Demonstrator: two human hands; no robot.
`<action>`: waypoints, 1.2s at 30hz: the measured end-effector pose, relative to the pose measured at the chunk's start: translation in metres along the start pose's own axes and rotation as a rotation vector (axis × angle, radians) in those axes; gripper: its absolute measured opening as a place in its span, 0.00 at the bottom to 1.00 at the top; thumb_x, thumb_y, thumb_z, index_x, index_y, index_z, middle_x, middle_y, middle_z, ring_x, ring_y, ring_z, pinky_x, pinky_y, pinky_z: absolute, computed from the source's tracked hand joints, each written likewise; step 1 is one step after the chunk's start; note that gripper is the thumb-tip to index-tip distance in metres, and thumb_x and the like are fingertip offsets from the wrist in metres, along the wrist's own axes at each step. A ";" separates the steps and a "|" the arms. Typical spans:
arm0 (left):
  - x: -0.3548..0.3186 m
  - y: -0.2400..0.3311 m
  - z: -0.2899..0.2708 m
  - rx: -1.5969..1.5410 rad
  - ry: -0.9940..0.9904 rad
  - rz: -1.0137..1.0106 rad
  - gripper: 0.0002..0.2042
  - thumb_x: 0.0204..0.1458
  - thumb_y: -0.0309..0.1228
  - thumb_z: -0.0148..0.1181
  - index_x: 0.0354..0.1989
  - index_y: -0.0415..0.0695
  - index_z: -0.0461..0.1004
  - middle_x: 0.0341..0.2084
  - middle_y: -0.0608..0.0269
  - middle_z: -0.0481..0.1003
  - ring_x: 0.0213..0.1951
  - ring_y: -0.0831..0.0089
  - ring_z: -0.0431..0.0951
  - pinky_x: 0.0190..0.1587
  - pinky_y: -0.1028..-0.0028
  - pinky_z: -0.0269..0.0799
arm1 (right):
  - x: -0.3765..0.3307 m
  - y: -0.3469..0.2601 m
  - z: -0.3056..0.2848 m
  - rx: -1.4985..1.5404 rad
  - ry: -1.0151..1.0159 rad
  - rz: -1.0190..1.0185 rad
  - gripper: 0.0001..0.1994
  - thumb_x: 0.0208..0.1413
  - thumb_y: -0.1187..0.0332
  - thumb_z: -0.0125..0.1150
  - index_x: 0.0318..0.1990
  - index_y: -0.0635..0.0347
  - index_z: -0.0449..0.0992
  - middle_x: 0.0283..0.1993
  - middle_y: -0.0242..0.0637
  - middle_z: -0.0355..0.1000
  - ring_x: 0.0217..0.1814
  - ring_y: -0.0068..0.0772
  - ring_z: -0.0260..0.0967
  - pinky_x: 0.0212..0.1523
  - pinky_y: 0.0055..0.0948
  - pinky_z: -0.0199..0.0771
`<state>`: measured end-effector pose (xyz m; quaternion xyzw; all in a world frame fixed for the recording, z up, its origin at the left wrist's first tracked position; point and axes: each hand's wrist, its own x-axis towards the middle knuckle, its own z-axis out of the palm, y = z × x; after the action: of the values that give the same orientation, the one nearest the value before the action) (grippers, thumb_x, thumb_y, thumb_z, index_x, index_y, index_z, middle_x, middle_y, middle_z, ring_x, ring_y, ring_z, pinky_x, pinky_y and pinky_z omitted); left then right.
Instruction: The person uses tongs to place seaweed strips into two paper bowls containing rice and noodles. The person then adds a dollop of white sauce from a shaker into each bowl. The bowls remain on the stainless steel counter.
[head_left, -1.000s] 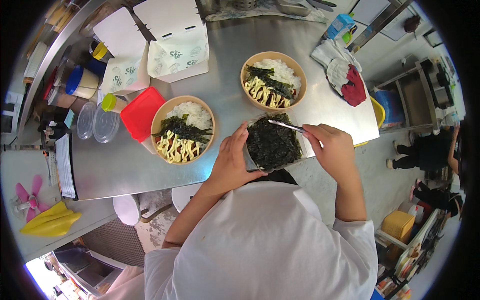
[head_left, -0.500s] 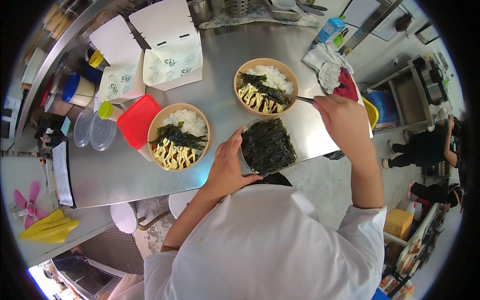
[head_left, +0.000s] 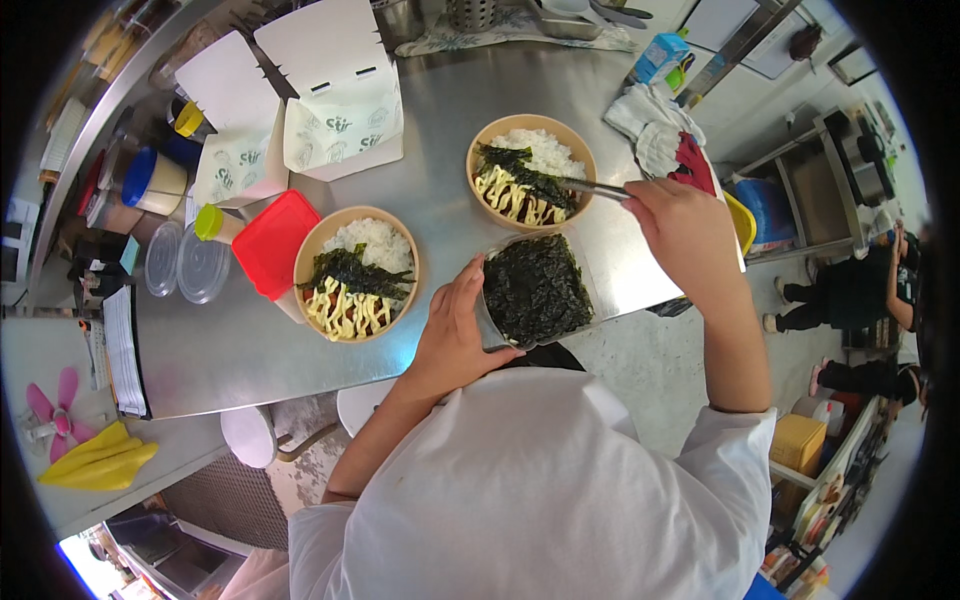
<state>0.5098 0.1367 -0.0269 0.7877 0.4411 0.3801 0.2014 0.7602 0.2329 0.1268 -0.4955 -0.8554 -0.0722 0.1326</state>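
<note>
My left hand (head_left: 448,335) holds the near left edge of a clear plastic tub (head_left: 592,285), thumb along the front and fingers up the side. Black seaweed sheets (head_left: 535,290) fill it. In my right hand (head_left: 685,232) are slim metal tongs (head_left: 597,188), reaching over the right side of a round tan bowl (head_left: 470,172). Their tips meet the seaweed strips (head_left: 530,178) lying across white rice and a zigzag of pale sauce over dark food. Left of the tub stands a second tan bowl (head_left: 418,262) with rice, seaweed strips and the same sauce.
Two open white takeaway boxes (head_left: 345,130) stand at the back left. Nearby are a red plastic lid (head_left: 272,245), a green-capped bottle (head_left: 215,223) and clear round lids (head_left: 205,265). Cloths (head_left: 650,125) lie at the right edge. Two other people stand far right.
The tongs in my right hand have shifted slightly left and up, their tips now at the seaweed strips in the right bowl. My left hand stays on the tub.
</note>
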 end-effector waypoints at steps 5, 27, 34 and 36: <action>0.001 0.001 0.000 0.016 0.004 0.001 0.63 0.29 0.38 0.79 0.69 0.44 0.33 0.66 0.42 0.53 0.60 0.41 0.62 0.61 0.51 0.56 | -0.002 0.001 0.000 0.022 0.019 0.032 0.07 0.54 0.65 0.60 0.35 0.57 0.78 0.29 0.36 0.74 0.30 0.41 0.73 0.30 0.36 0.72; 0.003 0.013 -0.009 0.061 -0.143 -0.172 0.51 0.36 0.40 0.74 0.65 0.34 0.46 0.67 0.43 0.51 0.63 0.44 0.58 0.63 0.54 0.53 | -0.090 0.008 0.079 1.141 -0.096 0.797 0.11 0.60 0.61 0.58 0.36 0.59 0.67 0.26 0.23 0.58 0.29 0.15 0.54 0.28 0.19 0.56; 0.001 0.014 -0.009 -0.017 -0.085 -0.124 0.47 0.39 0.37 0.72 0.65 0.37 0.47 0.67 0.40 0.48 0.64 0.44 0.56 0.64 0.53 0.52 | -0.096 -0.025 0.106 1.538 -0.154 0.751 0.08 0.59 0.73 0.56 0.34 0.55 0.61 0.28 0.22 0.57 0.27 0.13 0.53 0.26 0.17 0.54; -0.003 0.016 -0.014 -0.125 -0.029 -0.107 0.45 0.41 0.35 0.70 0.66 0.39 0.48 0.68 0.41 0.46 0.66 0.46 0.55 0.65 0.54 0.52 | -0.094 -0.027 0.104 1.593 -0.241 0.722 0.08 0.59 0.75 0.55 0.34 0.55 0.60 0.29 0.23 0.58 0.28 0.14 0.54 0.27 0.16 0.54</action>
<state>0.5068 0.1255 -0.0088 0.7543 0.4551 0.3840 0.2765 0.7649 0.1681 0.0002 -0.5000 -0.4511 0.6445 0.3622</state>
